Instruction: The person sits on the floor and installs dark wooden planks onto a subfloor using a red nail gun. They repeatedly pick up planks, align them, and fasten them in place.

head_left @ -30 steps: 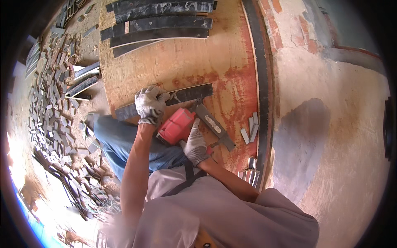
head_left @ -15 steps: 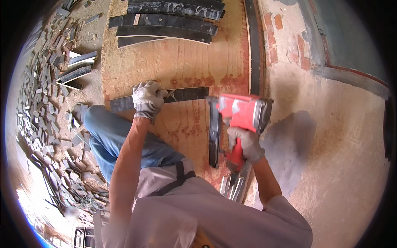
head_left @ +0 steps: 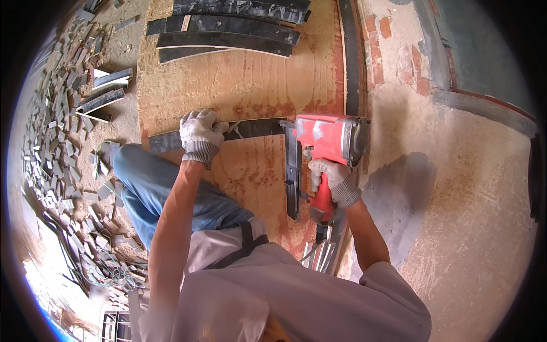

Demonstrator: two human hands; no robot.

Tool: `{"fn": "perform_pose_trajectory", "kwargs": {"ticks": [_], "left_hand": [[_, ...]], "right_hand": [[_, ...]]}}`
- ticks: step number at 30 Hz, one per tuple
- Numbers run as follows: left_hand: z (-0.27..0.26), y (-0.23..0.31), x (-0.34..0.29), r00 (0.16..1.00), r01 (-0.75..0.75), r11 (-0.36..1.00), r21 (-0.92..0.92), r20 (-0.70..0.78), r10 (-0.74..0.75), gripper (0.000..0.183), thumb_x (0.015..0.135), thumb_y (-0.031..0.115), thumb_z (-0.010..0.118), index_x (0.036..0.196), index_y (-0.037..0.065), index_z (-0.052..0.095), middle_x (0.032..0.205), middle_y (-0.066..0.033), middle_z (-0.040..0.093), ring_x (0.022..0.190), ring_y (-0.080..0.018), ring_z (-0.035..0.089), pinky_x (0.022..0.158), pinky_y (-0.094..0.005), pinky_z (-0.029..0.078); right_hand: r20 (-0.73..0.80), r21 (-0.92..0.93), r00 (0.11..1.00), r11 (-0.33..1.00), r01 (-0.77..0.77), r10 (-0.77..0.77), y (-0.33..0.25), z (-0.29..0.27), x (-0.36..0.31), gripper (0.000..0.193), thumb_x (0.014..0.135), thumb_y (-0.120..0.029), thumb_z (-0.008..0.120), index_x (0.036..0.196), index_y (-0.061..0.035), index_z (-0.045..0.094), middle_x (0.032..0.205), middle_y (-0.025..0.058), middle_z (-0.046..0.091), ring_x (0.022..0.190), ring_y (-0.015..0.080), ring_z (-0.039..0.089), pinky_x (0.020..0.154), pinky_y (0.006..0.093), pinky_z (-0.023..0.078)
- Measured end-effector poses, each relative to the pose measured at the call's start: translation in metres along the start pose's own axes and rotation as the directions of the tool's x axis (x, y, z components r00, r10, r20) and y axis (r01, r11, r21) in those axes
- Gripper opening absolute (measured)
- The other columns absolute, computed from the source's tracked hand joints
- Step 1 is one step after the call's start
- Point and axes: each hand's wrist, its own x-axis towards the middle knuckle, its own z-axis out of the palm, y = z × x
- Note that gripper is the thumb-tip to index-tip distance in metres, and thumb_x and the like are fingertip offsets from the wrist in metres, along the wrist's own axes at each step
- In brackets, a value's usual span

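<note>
A long black wooden strip [head_left: 259,129] lies across the stained plywood sheet [head_left: 250,80] in front of me. My left hand [head_left: 199,132], in a pale knitted glove, is closed on the strip left of its middle and rests on it. A red nail gun [head_left: 325,135] is in my right hand [head_left: 335,181], also gloved, with its fingers wrapped round the handle. The gun's nose is at the right end of the strip; whether it touches cannot be told. Its black magazine [head_left: 293,182] runs back toward me.
Several black strips [head_left: 228,41] lie at the plywood's far end. A dark beam [head_left: 352,62] runs along its right edge, beside a worn wall [head_left: 473,188]. Scrap wood pieces [head_left: 68,154] litter the left. More strips [head_left: 319,255] lie beneath the gun's handle end.
My right hand has brought the nail gun slightly up and left, so its nose meets the strip's right end in the picture. My left hand stays on the strip.
</note>
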Motion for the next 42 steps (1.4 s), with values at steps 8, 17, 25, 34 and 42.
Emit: {"fn": "perform_pose_trajectory", "kwargs": {"ticks": [8,17,25,34,42], "left_hand": [[0.0,-0.002,0.0,0.996,-0.067,0.997,0.039,-0.065,0.069,0.014,0.076,0.027,0.075,0.076,0.014,0.073,0.083,-0.0067,0.07,0.085,-0.0301,0.064,0.085,-0.0434,0.048],[0.001,0.0,0.0,0.996,-0.057,0.998,0.022,-0.063,0.058,0.015,0.077,0.028,0.074,0.077,0.013,0.074,0.084,-0.0061,0.07,0.087,-0.0299,0.064,0.088,-0.0437,0.046],[-0.002,0.001,0.0,0.997,-0.057,0.998,0.006,-0.046,0.058,0.018,0.077,0.031,0.072,0.076,0.014,0.075,0.086,-0.0034,0.071,0.091,-0.0285,0.062,0.093,-0.0429,0.043],[-0.006,-0.003,-0.002,0.999,-0.051,0.998,0.04,0.019,0.05,0.017,0.082,0.029,0.069,0.081,0.012,0.072,0.091,-0.0051,0.07,0.094,-0.0302,0.061,0.093,-0.0438,0.042],[-0.003,-0.011,0.0,0.991,-0.135,0.987,0.083,0.015,0.134,0.017,0.083,0.025,0.069,0.088,0.008,0.067,0.096,-0.0095,0.067,0.1,-0.0341,0.059,0.094,-0.0466,0.043]], "right_hand": [[-0.036,0.021,0.999,0.999,-0.038,0.039,-0.012,0.007,0.0,0.014,0.088,-0.016,0.063,0.087,-0.0016,0.062,0.06,0.0054,0.054,0.049,0.0177,0.055,0.05,0.0323,0.049],[-0.001,0.04,1.0,0.999,-0.015,0.015,-0.027,0.019,-0.009,0.017,0.09,-0.014,0.064,0.099,0.0004,0.066,0.061,0.0031,0.053,0.052,0.0142,0.054,0.049,0.031,0.049],[0.123,-0.067,0.992,0.998,0.01,-0.002,-0.028,0.045,0.006,0.016,0.09,-0.013,0.062,0.082,-0.0004,0.065,0.059,0.0064,0.059,0.051,0.0168,0.056,0.054,0.0287,0.047],[0.107,0.028,0.993,0.999,0.042,-0.045,-0.044,0.057,-0.007,0.018,0.09,-0.013,0.062,0.1,0.002,0.067,0.06,0.0069,0.057,0.048,0.0175,0.054,0.048,0.0306,0.046],[0.195,-0.08,0.98,0.996,0.044,-0.028,-0.027,0.071,0.012,0.023,0.092,-0.015,0.062,0.107,0.0021,0.066,0.06,0.0054,0.056,0.048,0.0167,0.055,0.049,0.0311,0.046]]}}
